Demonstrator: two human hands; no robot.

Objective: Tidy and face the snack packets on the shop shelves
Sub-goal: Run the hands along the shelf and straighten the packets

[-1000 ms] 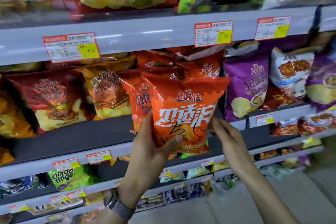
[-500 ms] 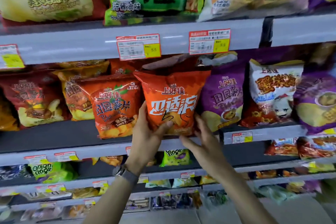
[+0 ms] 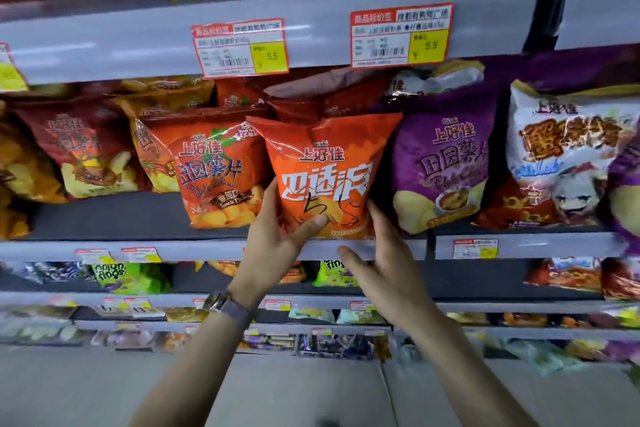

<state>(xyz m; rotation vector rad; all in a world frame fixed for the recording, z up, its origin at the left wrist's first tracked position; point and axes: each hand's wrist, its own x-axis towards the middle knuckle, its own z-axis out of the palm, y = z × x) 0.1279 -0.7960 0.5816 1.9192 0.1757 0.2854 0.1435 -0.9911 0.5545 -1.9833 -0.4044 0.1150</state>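
An orange snack packet (image 3: pixel 325 170) with white lettering and "5.5" scrawled in black pen stands upright at the front of the grey middle shelf (image 3: pixel 138 250). My left hand (image 3: pixel 277 243) grips its lower left corner, thumb across the front. My right hand (image 3: pixel 377 260) touches the packet's lower right edge with its fingers spread and fairly straight. An orange tomato-flavour packet (image 3: pixel 218 177) stands just to the left and a purple packet (image 3: pixel 446 163) just to the right.
More packets line the same shelf: dark red (image 3: pixel 83 152) at left, white-and-red (image 3: pixel 568 156) at right. Price tags (image 3: pixel 401 35) hang on the shelf above. Lower shelves hold green onion-ring bags (image 3: pixel 110 274) and small packs. Grey floor lies below.
The orange packet went from held out in front of the shelf to standing on the shelf edge between the orange and purple packets. Both hands followed it in; the view shifted right.
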